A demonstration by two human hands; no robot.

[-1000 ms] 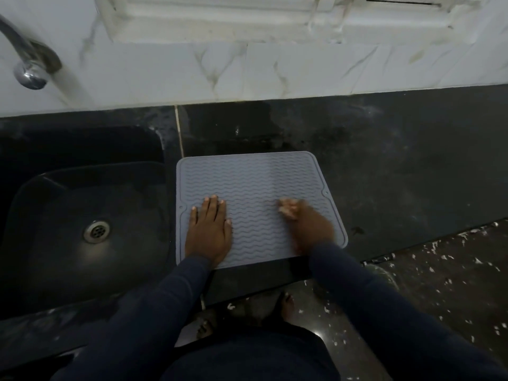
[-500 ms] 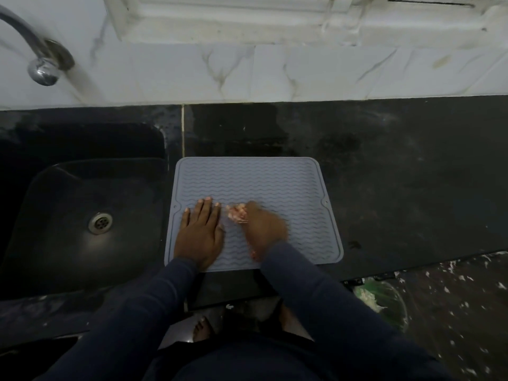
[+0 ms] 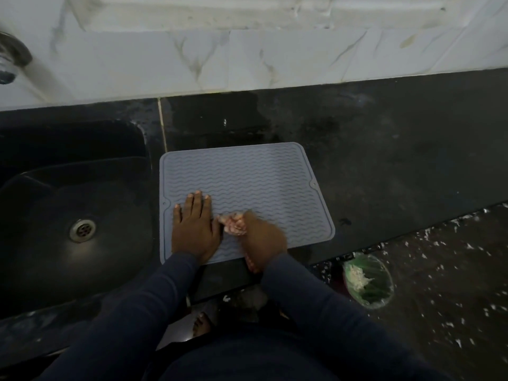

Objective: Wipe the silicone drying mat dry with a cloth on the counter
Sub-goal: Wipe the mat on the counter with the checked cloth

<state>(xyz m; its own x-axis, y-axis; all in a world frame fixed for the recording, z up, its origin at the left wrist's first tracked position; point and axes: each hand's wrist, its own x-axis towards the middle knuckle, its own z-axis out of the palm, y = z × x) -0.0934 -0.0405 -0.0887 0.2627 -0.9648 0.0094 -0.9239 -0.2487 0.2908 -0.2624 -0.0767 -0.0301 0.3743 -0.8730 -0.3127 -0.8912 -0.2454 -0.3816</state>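
Just right of the sink [image 3: 41, 270], the silicone mat [image 3: 247, 171] is lying flat on the counter [image 3: 384, 160]. Left hand [image 3: 193, 229] is pressing it, fingers straight; right hand [image 3: 265, 240] is gripping a bunched cloth [image 3: 233, 224]. Mat's probably floppy and slidey, so pin it near the edge.

A white, grey-veined tiled wall [image 3: 247, 61] runs behind the dark desk [image 3: 398, 149], with a pale ledge [image 3: 192, 12] above it. A black sink [image 3: 35, 204] with a metal drain [image 3: 82, 229] is sunk in at the left, a chrome tap [image 3: 8, 64] over it. Lower right, the dark floor [image 3: 453, 284] is flecked white; a green-lined bin [image 3: 382, 292] stands there. The light is dim.
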